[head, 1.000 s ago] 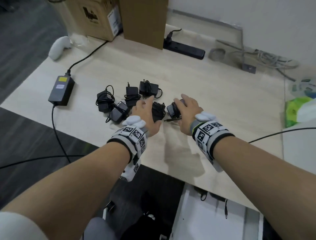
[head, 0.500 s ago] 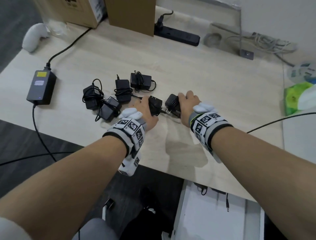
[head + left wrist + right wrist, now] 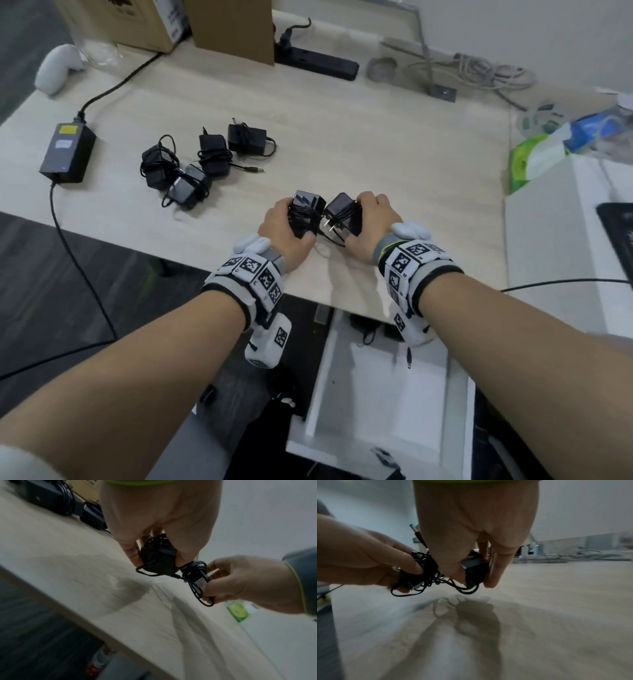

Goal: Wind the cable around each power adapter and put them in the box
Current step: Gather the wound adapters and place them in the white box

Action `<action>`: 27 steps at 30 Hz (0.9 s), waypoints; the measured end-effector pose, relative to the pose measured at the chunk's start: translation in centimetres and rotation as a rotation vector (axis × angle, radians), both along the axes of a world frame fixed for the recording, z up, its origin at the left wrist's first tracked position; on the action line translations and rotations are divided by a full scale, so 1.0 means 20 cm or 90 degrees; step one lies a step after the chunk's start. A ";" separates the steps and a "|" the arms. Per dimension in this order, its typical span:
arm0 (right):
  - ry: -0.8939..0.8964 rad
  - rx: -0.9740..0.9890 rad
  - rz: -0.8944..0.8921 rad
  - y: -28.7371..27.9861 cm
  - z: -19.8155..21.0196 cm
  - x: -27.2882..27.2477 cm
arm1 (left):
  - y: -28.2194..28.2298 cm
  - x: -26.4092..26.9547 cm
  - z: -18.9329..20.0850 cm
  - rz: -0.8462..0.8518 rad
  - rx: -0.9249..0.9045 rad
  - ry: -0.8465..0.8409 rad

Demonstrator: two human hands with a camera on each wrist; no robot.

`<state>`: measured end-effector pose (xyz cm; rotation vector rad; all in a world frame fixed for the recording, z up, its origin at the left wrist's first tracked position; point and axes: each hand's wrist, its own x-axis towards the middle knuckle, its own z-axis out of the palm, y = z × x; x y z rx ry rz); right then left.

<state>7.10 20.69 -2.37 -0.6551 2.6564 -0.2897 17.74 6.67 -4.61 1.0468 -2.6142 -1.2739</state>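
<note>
My left hand [image 3: 296,222] grips a black power adapter [image 3: 306,205] with its cable wound round it, held just above the table near the front edge. My right hand [image 3: 358,219] grips a second wound adapter [image 3: 342,212], its plug prongs facing the first. The two adapters almost touch, and loose cable ends hang between them. The left wrist view shows the left adapter [image 3: 157,561] between fingers and thumb; the right wrist view shows the right adapter [image 3: 476,568] likewise. Several more wound adapters [image 3: 205,157] lie on the table's left half. An open white box [image 3: 387,394] sits below the table's front edge.
A large power brick [image 3: 66,150] with its cord lies at the left edge. A power strip [image 3: 318,63], cardboard boxes [image 3: 233,31] and grey cables [image 3: 479,72] line the back. A green and white pack [image 3: 534,157] stands at the right.
Both hands have closed on an adapter each, lifted them off the table and drawn them back toward the front edge, away from the group.
</note>
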 end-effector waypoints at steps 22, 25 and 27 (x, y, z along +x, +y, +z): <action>-0.135 0.032 -0.033 1.10 -0.05 0.47 | 0.77 0.46 -0.12 -0.294 0.081 -0.109; -0.141 0.062 -0.040 1.13 -0.12 0.54 | 0.83 0.47 -0.18 -0.352 0.030 -0.224; -0.141 0.080 -0.032 1.13 -0.16 0.57 | 0.86 0.47 -0.20 -0.371 0.001 -0.295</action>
